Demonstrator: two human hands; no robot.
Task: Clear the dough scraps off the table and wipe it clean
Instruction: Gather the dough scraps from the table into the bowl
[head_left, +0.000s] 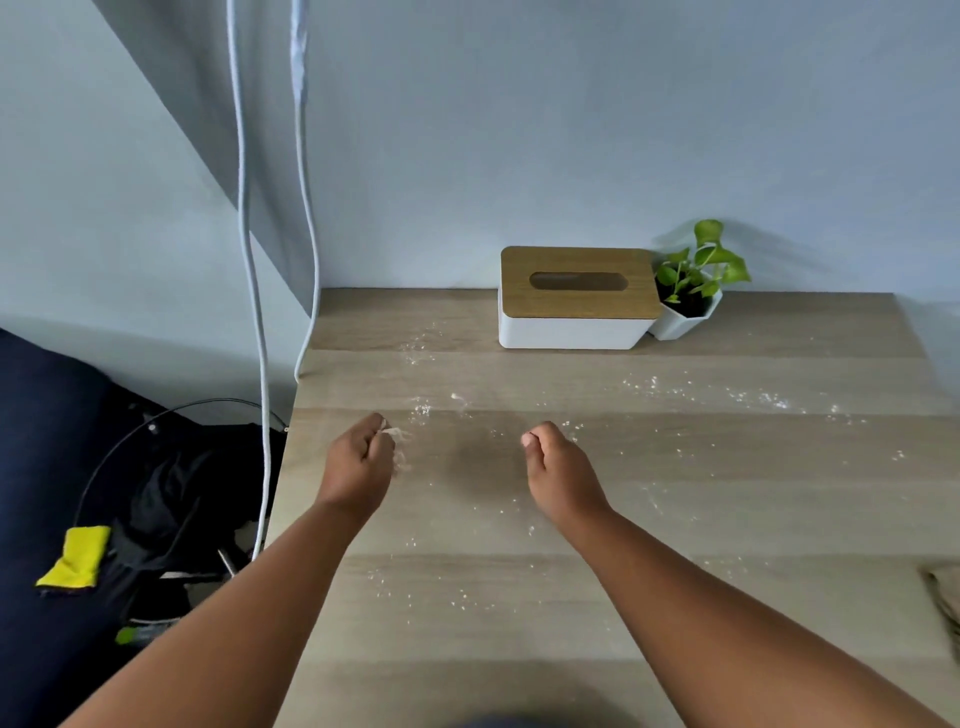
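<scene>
Pale wooden table (675, 519), flour-speckled; left hand (358, 457) pinches dough scraps (397, 441), right hand (556, 462) curled, apparently empty. Loose grip risks scattering crumbs toward the tissue box (576, 299).

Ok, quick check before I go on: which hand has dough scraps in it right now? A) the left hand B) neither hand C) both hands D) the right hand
A: pale dough scraps show at the pinched fingertips of the left hand, while the right hand is curled over the table with nothing visible in it.
</scene>
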